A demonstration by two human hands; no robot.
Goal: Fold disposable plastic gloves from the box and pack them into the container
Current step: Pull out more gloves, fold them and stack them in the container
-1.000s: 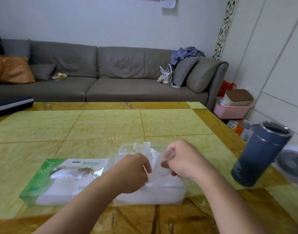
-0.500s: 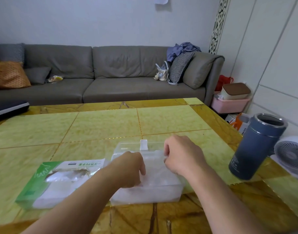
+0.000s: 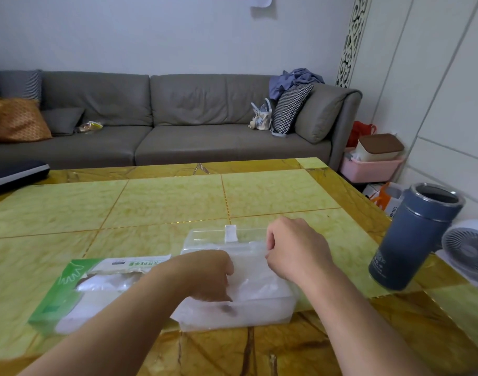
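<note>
Glove box (image 3: 96, 286) left of container (image 3: 237, 302); flask (image 3: 414, 237) far right.

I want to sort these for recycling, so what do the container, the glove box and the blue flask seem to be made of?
Container: clear rigid plastic, likely; the gloves show through.
Glove box: printed green-and-white, glossy; card or film, unclear.
Blue flask: matte blue body, shiny rim, probably metal.

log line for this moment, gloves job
step: packing glove into container | left hand: pressing glove down | right hand: pinching glove edge | glove box: left of container
</note>
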